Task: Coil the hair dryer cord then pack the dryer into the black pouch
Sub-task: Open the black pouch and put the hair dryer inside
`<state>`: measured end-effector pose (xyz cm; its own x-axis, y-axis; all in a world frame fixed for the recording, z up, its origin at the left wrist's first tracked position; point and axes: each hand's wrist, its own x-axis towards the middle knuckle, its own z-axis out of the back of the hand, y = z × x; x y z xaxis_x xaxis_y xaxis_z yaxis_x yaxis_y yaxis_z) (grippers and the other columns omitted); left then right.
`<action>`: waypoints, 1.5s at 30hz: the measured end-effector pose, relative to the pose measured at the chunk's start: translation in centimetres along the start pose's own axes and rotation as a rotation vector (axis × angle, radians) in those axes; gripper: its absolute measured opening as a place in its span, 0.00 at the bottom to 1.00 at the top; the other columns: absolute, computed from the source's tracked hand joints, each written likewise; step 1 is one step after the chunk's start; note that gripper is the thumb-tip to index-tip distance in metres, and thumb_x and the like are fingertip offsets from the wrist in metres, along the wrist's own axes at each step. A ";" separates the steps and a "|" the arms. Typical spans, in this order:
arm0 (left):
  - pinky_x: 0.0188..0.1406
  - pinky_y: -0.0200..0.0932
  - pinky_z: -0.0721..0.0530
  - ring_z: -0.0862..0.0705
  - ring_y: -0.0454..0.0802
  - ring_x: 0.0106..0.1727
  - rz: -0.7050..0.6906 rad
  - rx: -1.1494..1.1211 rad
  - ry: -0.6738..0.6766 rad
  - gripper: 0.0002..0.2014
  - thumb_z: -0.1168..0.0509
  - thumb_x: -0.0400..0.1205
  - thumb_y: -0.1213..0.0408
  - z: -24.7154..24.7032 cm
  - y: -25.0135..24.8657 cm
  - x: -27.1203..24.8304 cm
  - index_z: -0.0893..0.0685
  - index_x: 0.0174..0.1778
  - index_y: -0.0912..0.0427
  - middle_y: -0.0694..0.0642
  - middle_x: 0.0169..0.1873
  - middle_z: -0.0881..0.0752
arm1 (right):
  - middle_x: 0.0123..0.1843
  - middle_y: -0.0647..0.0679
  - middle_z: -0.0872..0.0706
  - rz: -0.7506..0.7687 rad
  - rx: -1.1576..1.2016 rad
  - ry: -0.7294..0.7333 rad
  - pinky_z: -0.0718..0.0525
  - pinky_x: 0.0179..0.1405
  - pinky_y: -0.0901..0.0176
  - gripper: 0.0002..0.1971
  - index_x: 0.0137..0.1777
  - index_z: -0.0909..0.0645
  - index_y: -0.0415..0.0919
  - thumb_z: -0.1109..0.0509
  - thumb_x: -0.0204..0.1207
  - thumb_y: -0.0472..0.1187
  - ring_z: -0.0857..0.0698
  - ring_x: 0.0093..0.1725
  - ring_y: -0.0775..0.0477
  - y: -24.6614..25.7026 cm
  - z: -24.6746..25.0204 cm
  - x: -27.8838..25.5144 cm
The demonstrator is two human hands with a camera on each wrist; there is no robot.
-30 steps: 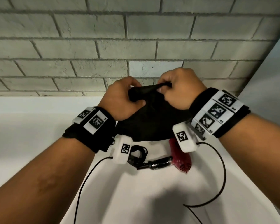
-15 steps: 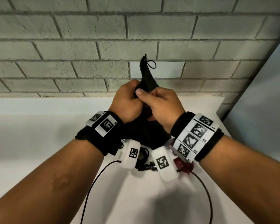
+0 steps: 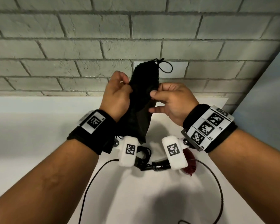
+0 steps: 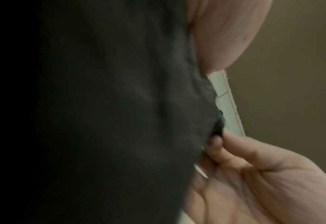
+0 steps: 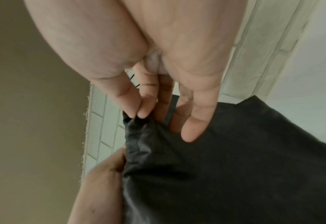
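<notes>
I hold the black pouch (image 3: 142, 101) upright over the white table, its drawstring loop (image 3: 166, 67) at the top. My left hand (image 3: 128, 84) grips its left edge with curled fingers. My right hand (image 3: 153, 93) pinches the right edge between thumb and forefinger; the right wrist view shows that pinch (image 5: 137, 116) on the gathered hem (image 5: 137, 136), the other fingers straight. Black cloth (image 4: 100, 113) fills the left wrist view. Below my wrists lies the hair dryer, its red body (image 3: 191, 162) and black handle (image 3: 160, 166) partly hidden, with the coiled cord (image 3: 144, 153) beside it.
The white table (image 3: 39, 143) runs back to a grey brick wall (image 3: 71, 54). A pale blue panel (image 3: 265, 102) closes the right side. Thin black cables (image 3: 217, 183) trail from my wrist cameras across the table's near part.
The pouch, held bunched and level between both fists a second ago, now stands upright with its drawstring end up. My hands have parted slightly and each holds one edge.
</notes>
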<state>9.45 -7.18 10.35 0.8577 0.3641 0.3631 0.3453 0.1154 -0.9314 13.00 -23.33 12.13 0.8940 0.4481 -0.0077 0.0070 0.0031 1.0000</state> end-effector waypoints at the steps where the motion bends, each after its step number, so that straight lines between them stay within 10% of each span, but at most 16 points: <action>1: 0.27 0.41 0.31 0.30 0.44 0.27 -0.103 0.118 0.012 0.14 0.44 0.74 0.79 0.8 0.0 0.4 0.28 0.37 0.53 0.52 0.28 0.28 | 0.43 0.35 0.19 -0.006 -0.007 0.008 0.14 0.44 0.41 0.09 0.34 0.22 0.31 0.31 0.77 0.29 0.17 0.45 0.40 0.0 0.5 0.2; 6: 0.49 0.21 0.29 0.20 0.47 0.44 -0.451 0.791 0.078 0.17 0.39 0.74 0.79 3.9 -1.1 1.8 0.09 0.49 0.61 0.58 0.44 0.18 | 0.45 0.38 0.15 -0.003 -0.105 0.005 0.20 0.35 0.52 0.10 0.34 0.20 0.41 0.31 0.78 0.33 0.14 0.46 0.44 -1.1 2.6 1.1; 10: 0.59 0.24 0.27 0.21 0.47 0.57 -0.541 0.871 0.153 0.31 0.31 0.68 0.70 3.8 -3.3 2.0 0.22 0.71 0.63 0.61 0.63 0.23 | 0.49 0.43 0.15 0.001 -0.156 -0.023 0.25 0.31 0.56 0.08 0.42 0.19 0.45 0.35 0.82 0.38 0.14 0.41 0.47 -2.2 2.9 1.6; 18: 0.61 0.38 0.25 0.18 0.63 0.63 -0.196 1.156 0.662 0.46 0.29 0.68 0.64 1.6 2.6 0.7 0.42 0.83 0.59 0.60 0.77 0.36 | 0.36 0.40 0.12 -0.484 -0.571 -0.132 0.23 0.18 0.60 0.21 0.47 0.20 0.38 0.33 0.75 0.59 0.13 0.23 0.41 -7.2 0.7 -1.6; 21: 0.72 0.43 0.28 0.26 0.61 0.74 -0.118 1.193 0.739 0.47 0.30 0.69 0.64 1.4 4.9 0.6 0.44 0.83 0.59 0.59 0.81 0.40 | 0.62 0.41 0.15 -0.338 -1.164 0.262 0.19 0.48 0.54 0.29 0.63 0.22 0.51 0.34 0.66 0.67 0.13 0.55 0.40 -10.5 -1.4 -5.1; 23: 0.75 0.46 0.30 0.30 0.60 0.77 -0.095 1.193 0.763 0.47 0.30 0.69 0.64 1.2 5.6 0.6 0.45 0.84 0.57 0.59 0.82 0.41 | 0.83 0.46 0.38 -0.360 -1.333 0.412 0.29 0.71 0.44 0.41 0.78 0.40 0.64 0.41 0.64 0.75 0.30 0.75 0.35 -12.6 -2.6 -7.0; 27: 0.75 0.47 0.30 0.29 0.60 0.76 -0.098 1.164 0.771 0.46 0.30 0.70 0.66 1.1 5.8 0.3 0.44 0.84 0.55 0.59 0.82 0.40 | 0.87 0.48 0.46 -0.349 -1.376 0.447 0.44 0.80 0.33 0.39 0.80 0.44 0.64 0.52 0.69 0.76 0.48 0.83 0.32 -15.8 -2.1 -7.7; 31: 0.75 0.41 0.34 0.30 0.58 0.78 -0.108 1.136 0.764 0.45 0.30 0.69 0.67 1.7 6.1 -0.4 0.42 0.83 0.56 0.58 0.81 0.38 | 0.79 0.51 0.28 -0.303 -1.251 0.400 0.39 0.78 0.36 0.31 0.68 0.25 0.67 0.55 0.70 0.73 0.35 0.77 0.36 -17.6 0.5 -8.1; 36: 0.70 0.33 0.38 0.30 0.53 0.77 -0.094 1.071 0.787 0.42 0.30 0.70 0.67 0.8 6.7 -1.7 0.39 0.82 0.54 0.54 0.79 0.36 | 0.48 0.52 0.14 -0.247 -1.172 0.170 0.20 0.61 0.46 0.26 0.32 0.14 0.43 0.40 0.68 0.65 0.20 0.60 0.39 -16.7 3.2 -8.4; 38: 0.70 0.34 0.34 0.28 0.54 0.75 -0.091 1.051 0.801 0.43 0.30 0.69 0.67 0.1 7.1 -2.2 0.38 0.82 0.55 0.54 0.77 0.34 | 0.56 0.50 0.20 -0.241 -1.288 0.080 0.18 0.61 0.45 0.24 0.42 0.18 0.47 0.28 0.60 0.67 0.25 0.65 0.37 -16.1 3.6 -8.5; 40: 0.69 0.36 0.31 0.26 0.54 0.73 -0.086 1.046 0.810 0.43 0.30 0.68 0.68 -0.4 7.5 -2.6 0.37 0.81 0.55 0.54 0.76 0.33 | 0.67 0.42 0.29 -0.334 -1.382 0.018 0.19 0.66 0.44 0.47 0.65 0.28 0.42 0.21 0.49 0.69 0.29 0.69 0.34 -15.5 3.8 -8.7; 45: 0.72 0.42 0.28 0.27 0.54 0.74 -0.069 1.025 0.812 0.43 0.29 0.68 0.69 -1.1 7.8 -3.5 0.37 0.81 0.56 0.54 0.76 0.32 | 0.61 0.40 0.28 -0.537 -1.268 -0.152 0.13 0.53 0.49 0.59 0.70 0.45 0.40 0.17 0.43 0.61 0.17 0.54 0.36 -15.7 5.3 -8.9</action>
<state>9.56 -8.53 1.79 0.9580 -0.2865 -0.0126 0.2609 0.8889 -0.3765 7.26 -32.10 -3.52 0.9515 0.0331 -0.3059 0.0273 0.9812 0.1913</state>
